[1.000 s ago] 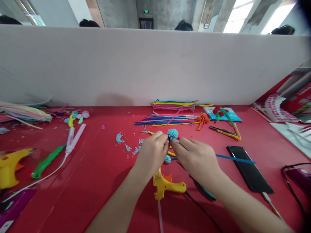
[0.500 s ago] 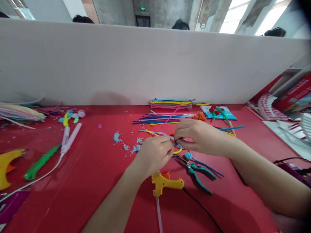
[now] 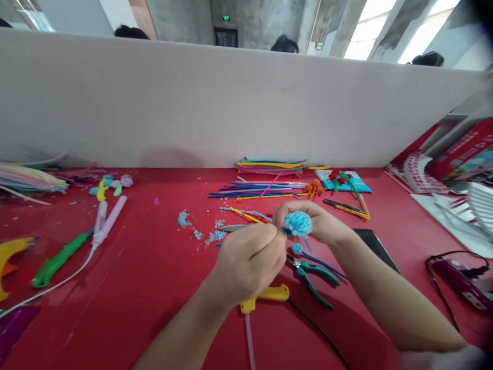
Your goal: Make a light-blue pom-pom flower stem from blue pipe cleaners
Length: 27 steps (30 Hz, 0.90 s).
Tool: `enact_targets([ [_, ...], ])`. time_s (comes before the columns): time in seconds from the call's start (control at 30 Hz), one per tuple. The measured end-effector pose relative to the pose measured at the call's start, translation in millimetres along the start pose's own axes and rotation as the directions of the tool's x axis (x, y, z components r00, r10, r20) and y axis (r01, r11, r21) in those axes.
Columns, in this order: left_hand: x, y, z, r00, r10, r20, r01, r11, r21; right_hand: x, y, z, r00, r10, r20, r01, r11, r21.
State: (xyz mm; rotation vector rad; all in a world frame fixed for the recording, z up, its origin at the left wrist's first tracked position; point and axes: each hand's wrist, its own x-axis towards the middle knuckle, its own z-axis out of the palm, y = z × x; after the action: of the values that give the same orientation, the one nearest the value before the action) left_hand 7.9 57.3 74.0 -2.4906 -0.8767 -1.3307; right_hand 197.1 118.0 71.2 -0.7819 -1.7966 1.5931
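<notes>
A light-blue fluffy pipe-cleaner flower [image 3: 299, 224] with a dark-blue base is held up between my two hands, above the red table. My left hand [image 3: 251, 262] is closed, thumb and fingers pinching at the dark-blue base. Behind the flower, my right hand [image 3: 325, 222] has its fingers curled against it; its fingertips are partly hidden. Just below lie a small light-blue ball on a dark-blue stem [image 3: 296, 249] and teal-handled pliers [image 3: 314, 275]. A yellow glue gun [image 3: 273, 293] is partly covered by my left hand. Grey scissor-like blades [image 3: 232, 227] stick out beyond that hand.
Bundled pipe cleaners [image 3: 269, 167] and loose blue ones [image 3: 246, 190] lie toward the white partition [image 3: 231, 103]. Light-blue clippings [image 3: 215, 236] are scattered left of my hands. A green-handled cutter [image 3: 61, 259] and pink hot iron [image 3: 111, 221] lie left; a purple device [image 3: 460, 280] sits right.
The light-blue flower has come into sight between my hands. My right hand has turned and drawn in behind it, and my left hand has shifted slightly right.
</notes>
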Motion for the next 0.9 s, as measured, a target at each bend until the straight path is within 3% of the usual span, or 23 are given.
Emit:
enact_targets([
  [0.07,-2,-4,1.1,0.998,0.023,-0.061,-0.018,0.996,0.085,-6,8,14,0.989,-0.014,-0.145,0.020,0.999,0.037],
  [0.17,-4,-11,3.6,0.998,-0.017,-0.058,0.024,0.991,0.131,-14,10,33,0.954,-0.052,-0.296,0.047,0.999,-0.026],
  [0.23,-4,-13,6.3,0.998,-0.037,-0.050,0.044,0.990,0.136,-18,7,43,0.922,-0.131,-0.365,0.065,0.980,-0.189],
  [0.3,-4,-14,9.9,0.998,-0.051,-0.029,0.055,0.988,0.142,-23,2,52,0.887,-0.269,-0.374,0.080,0.889,-0.451],
  [0.37,-4,-16,14.0,0.996,-0.091,0.025,0.086,0.984,0.155,-28,-2,57,0.861,-0.412,-0.299,0.068,0.675,-0.734],
  [0.43,-4,-18,17.5,0.982,-0.140,0.129,0.119,0.980,0.159,-31,-6,59,0.871,-0.464,-0.161,0.024,0.368,-0.929],
  [0.5,-4,-23,19.7,0.953,-0.162,0.256,0.132,0.983,0.130,-32,-12,57,0.910,-0.415,-0.003,0.027,0.068,-0.997],
  [0.53,-4,-26,20.2,0.936,-0.156,0.317,0.129,0.986,0.105,-32,-17,55,0.926,-0.371,0.075,0.064,-0.042,-0.997],
  [0.6,-4,-29,20.1,0.907,-0.124,0.403,0.121,0.992,0.033,-29,-30,48,0.937,-0.274,0.216,0.181,-0.149,-0.972],
  [0.63,-3,-30,19.8,0.900,-0.102,0.425,0.120,0.993,-0.015,-27,-38,43,0.935,-0.230,0.271,0.242,-0.146,-0.959],
  [0.7,-3,-30,18.9,0.903,-0.058,0.426,0.123,0.984,-0.126,-22,-54,30,0.931,-0.152,0.331,0.329,-0.042,-0.944],
  [0.8,-1,-22,17.4,0.932,-0.002,0.362,0.119,0.946,-0.301,-9,-76,7,0.935,0.000,0.354,0.339,0.293,-0.894],
  [0.9,2,-11,14.7,0.948,0.047,0.315,0.073,0.931,-0.359,4,-82,-14,0.872,0.185,0.453,0.232,0.660,-0.715],
])
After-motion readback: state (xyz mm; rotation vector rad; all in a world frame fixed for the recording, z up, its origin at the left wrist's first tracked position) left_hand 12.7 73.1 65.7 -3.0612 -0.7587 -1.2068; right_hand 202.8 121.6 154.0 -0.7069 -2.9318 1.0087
